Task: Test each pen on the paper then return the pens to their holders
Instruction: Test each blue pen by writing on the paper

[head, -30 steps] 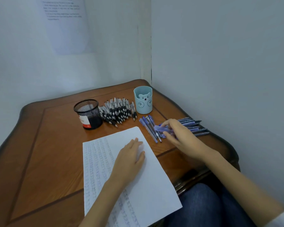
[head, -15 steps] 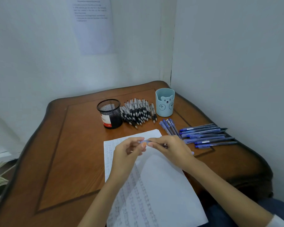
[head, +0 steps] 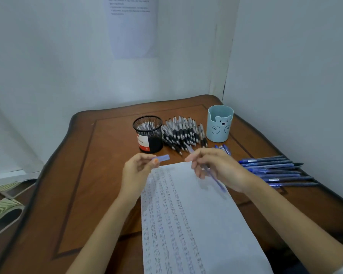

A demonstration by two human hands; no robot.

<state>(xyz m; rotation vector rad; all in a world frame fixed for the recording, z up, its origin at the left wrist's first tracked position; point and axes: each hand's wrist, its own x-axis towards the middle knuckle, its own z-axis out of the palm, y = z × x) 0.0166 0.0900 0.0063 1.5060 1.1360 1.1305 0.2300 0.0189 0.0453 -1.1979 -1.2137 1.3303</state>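
Head view: slim blue pen [head: 216, 180], apparently uncapped; cap [head: 162, 158] in left hand [head: 136, 171]

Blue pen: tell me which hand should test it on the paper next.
Right. The right hand grips the blue pen over the top of the paper; the left hand only pinches the cap, beside the sheet.

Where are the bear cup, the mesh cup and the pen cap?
Bear pen holder [head: 219, 126], head view: front wall.
Black mesh pen holder [head: 151, 135], head view: side wall.
Blue pen cap [head: 164, 158], head view: free end.
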